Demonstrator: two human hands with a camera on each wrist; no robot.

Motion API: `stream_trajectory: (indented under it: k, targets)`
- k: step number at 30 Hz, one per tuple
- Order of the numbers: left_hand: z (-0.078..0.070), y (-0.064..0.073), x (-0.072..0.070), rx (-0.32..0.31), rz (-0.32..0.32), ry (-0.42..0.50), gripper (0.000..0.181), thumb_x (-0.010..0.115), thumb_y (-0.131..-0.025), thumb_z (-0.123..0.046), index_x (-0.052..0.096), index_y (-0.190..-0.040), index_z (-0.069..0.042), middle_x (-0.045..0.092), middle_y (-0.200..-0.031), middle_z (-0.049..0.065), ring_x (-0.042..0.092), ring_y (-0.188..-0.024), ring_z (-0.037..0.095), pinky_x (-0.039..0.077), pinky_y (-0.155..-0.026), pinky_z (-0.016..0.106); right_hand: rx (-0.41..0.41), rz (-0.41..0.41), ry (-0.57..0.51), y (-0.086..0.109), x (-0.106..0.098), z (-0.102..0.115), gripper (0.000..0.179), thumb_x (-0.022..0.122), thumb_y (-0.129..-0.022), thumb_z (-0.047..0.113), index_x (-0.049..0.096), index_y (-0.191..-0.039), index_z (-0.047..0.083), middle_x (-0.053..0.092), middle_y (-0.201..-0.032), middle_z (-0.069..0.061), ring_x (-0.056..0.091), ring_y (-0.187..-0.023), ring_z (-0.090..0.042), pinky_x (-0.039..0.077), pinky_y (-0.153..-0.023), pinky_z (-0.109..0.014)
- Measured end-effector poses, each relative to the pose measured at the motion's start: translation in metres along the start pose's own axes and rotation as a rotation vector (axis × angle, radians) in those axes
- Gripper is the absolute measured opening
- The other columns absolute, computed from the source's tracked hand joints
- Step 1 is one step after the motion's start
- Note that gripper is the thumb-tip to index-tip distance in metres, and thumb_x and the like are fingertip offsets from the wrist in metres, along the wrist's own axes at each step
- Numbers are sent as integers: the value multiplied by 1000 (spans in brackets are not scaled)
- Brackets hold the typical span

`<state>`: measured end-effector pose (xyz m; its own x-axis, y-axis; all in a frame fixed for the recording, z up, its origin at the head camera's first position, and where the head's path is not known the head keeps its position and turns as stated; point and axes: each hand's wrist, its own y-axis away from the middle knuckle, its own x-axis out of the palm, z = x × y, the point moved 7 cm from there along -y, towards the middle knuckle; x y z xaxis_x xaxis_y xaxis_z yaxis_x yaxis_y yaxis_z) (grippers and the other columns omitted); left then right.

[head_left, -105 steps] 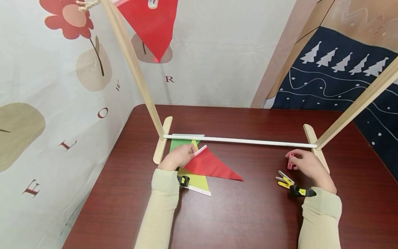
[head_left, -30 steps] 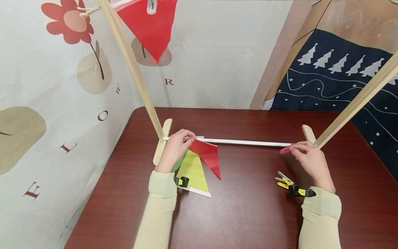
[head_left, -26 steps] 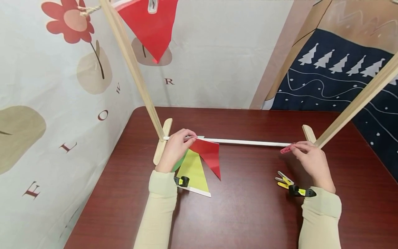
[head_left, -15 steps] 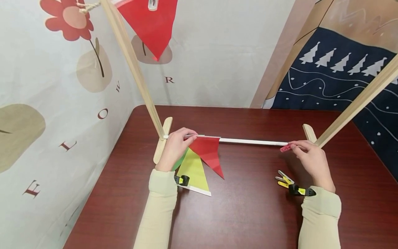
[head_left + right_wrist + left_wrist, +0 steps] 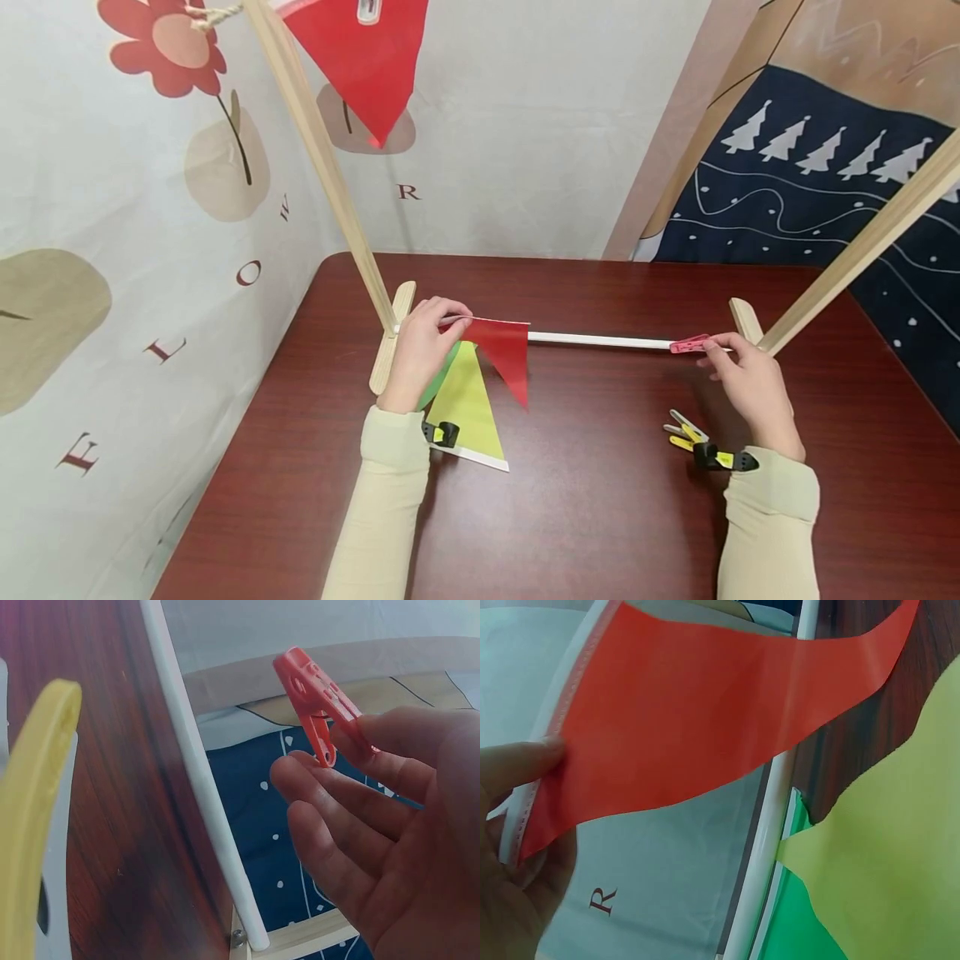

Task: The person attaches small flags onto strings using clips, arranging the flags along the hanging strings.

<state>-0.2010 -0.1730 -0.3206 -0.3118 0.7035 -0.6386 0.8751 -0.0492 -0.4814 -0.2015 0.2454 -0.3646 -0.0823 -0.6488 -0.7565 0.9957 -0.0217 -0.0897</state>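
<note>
My left hand pinches the white top strip of a red pennant between thumb and fingers. The pennant hangs from it, point downward, in front of the white rod. In the left wrist view the red cloth stretches across, with its white band at my thumb. My right hand holds a pink clothespin by one end, near the rod's right part. The right wrist view shows the clothespin between thumb and index finger, other fingers loosely bent.
A yellow pennant overlaps a green one on the table by my left wrist. Yellow and grey clothespins lie by my right wrist. Wooden posts rise either side. Another red pennant hangs up at the left with a clip.
My left hand has lifted the red pennant off the pile and up to the rod, its point swinging downward. My right hand has picked up the pink clothespin and raised it.
</note>
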Motion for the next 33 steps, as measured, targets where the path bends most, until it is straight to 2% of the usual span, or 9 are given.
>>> stream_trajectory:
  k: [4, 8, 11, 16, 19, 23, 26, 33]
  targets:
    - [-2, 0, -5, 6, -62, 32, 8, 67, -80, -21, 63, -86, -19, 60, -83, -10, 54, -84, 6, 46, -69, 23, -47, -47, 31, -1, -3, 3, 40, 43, -92, 38, 58, -108, 4, 61, -97, -15, 60, -70, -25, 41, -58, -31]
    - [-4, -1, -6, 21, -81, 65, 9, 67, -80, -22, 63, -87, -19, 60, -82, -11, 55, -84, 4, 47, -67, 21, -93, -72, 55, -2, -3, 5, 38, 47, -91, 37, 61, -104, 4, 55, -107, -13, 57, -74, -24, 41, -62, -30]
    - [-8, 0, -8, 47, -104, 82, 9, 68, -79, -22, 64, -86, -18, 60, -82, -11, 55, -83, 4, 47, -67, 20, -107, -79, 60, -1, -2, 5, 38, 48, -90, 37, 62, -102, 4, 55, -107, -12, 57, -75, -22, 40, -64, -29]
    - [-16, 0, -13, 91, -162, 115, 9, 68, -79, -21, 66, -87, -18, 61, -81, -11, 55, -81, 3, 47, -67, 20, -123, -123, 41, 1, -5, 7, 35, 51, -89, 36, 63, -102, 6, 57, -106, -10, 55, -62, -5, 39, -63, -25]
    - [-20, 0, -16, 110, -181, 111, 10, 67, -79, -20, 68, -89, -17, 62, -83, -11, 55, -80, 3, 45, -68, 20, -113, -160, 14, 1, -8, 9, 34, 52, -89, 35, 63, -104, 7, 57, -104, -9, 51, -58, 3, 39, -61, -21]
    - [-24, -1, -18, 128, -187, 99, 11, 66, -80, -19, 69, -90, -17, 63, -86, -10, 54, -80, 4, 43, -68, 21, -76, -207, -26, 0, -10, 10, 34, 52, -88, 37, 62, -106, 11, 58, -104, -5, 48, -69, 8, 40, -57, -11]
    - [-26, 0, -19, 137, -189, 110, 11, 66, -80, -18, 69, -91, -16, 62, -88, -9, 53, -82, 5, 44, -68, 21, -52, -234, -64, -1, -10, 11, 33, 52, -88, 38, 62, -107, 13, 61, -99, -5, 48, -73, 8, 40, -56, -7]
    - [-29, 0, -20, 126, -194, 139, 11, 67, -80, -19, 68, -90, -16, 60, -89, -10, 54, -85, 5, 44, -70, 23, 8, -254, -154, -2, -6, 12, 36, 51, -87, 42, 62, -109, 15, 65, -84, -11, 54, -63, 1, 43, -55, -11]
